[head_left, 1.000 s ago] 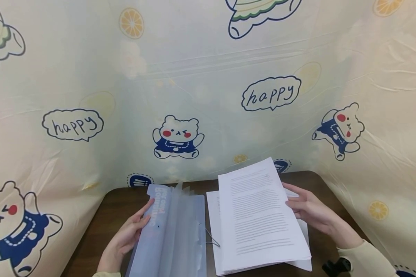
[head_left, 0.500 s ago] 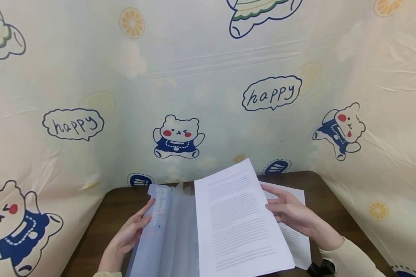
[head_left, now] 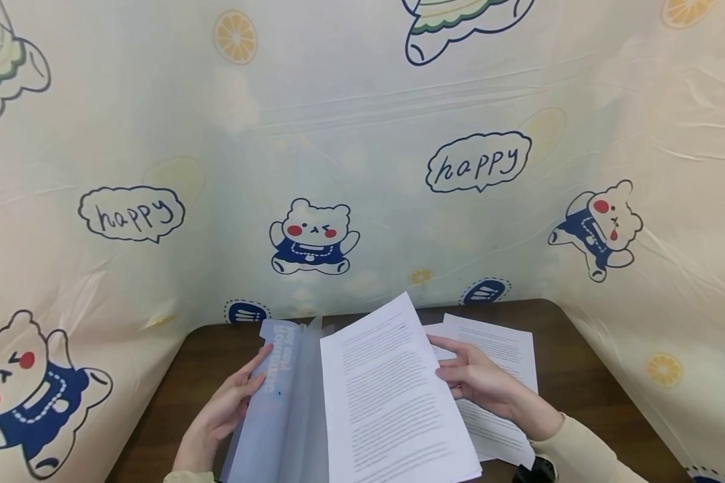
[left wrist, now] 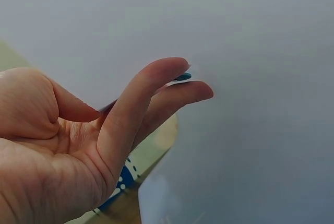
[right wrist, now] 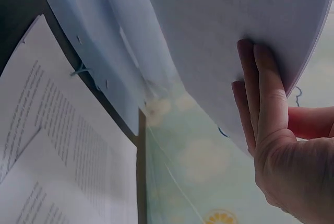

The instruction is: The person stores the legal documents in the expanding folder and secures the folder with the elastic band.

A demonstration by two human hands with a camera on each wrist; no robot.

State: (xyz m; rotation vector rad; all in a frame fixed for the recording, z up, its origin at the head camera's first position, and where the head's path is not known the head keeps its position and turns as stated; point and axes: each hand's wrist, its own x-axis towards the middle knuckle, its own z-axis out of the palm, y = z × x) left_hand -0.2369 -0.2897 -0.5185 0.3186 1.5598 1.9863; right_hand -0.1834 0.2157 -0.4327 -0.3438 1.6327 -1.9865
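Note:
A pale blue translucent folder (head_left: 266,422) stands spread, with clear inner pockets (head_left: 311,409) fanned at its middle. My left hand (head_left: 226,406) holds its left cover, thumb on the near side and fingers behind. In the left wrist view, the bent fingers (left wrist: 122,114) lie against the pale cover (left wrist: 255,145). Between thumb and fingers, my right hand (head_left: 480,379) pinches a sheaf of printed paper (head_left: 393,396) by its right edge. The sheaf is tilted and covers the folder's right half in the head view. From the right wrist, long fingers (right wrist: 269,88) support its underside.
More printed sheets (head_left: 498,355) lie on the dark wooden table (head_left: 157,402) to the right, partly under my right arm. An elastic cord (right wrist: 81,70) shows at the folder's edge. A patterned curtain (head_left: 350,154) encloses the table behind and at the sides.
My right hand has carried the sheaf leftward from above the other sheets to over the folder, uncovering printed sheets on the table. The left hand has kept its hold on the folder.

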